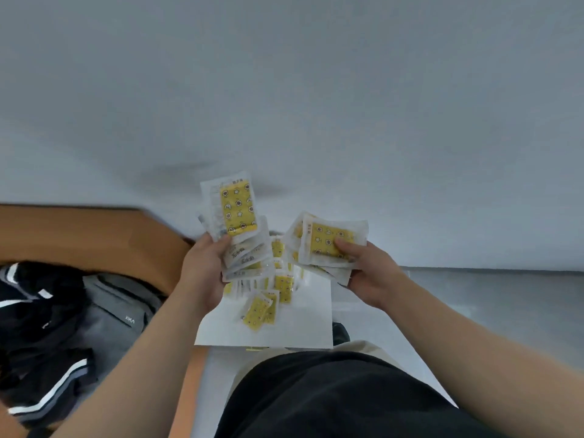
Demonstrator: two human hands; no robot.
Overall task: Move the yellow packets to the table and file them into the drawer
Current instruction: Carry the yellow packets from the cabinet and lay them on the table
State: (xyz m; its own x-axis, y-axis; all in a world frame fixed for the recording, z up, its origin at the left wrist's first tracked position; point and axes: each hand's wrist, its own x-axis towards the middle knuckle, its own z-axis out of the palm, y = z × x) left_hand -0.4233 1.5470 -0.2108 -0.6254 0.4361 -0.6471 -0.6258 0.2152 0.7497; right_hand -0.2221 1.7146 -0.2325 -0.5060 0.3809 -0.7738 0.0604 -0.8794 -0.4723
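My left hand (202,273) grips a fanned stack of yellow packets (237,210), the top one upright and showing stars and faces through its clear wrapper. My right hand (373,273) holds a second stack of yellow packets (328,238), thumb pressed across the top one. Below and between the hands, several more loose yellow packets (262,311) lie in a white open box or drawer (300,330). The drawer's full shape is hidden by my arms and body.
An orange-brown wooden surface (94,235) curves along the left. Dark and grey bags or clothing with white stripes (63,336) are piled at the lower left. A pale wall (316,90) fills the upper view, with grey floor (505,305) at the right.
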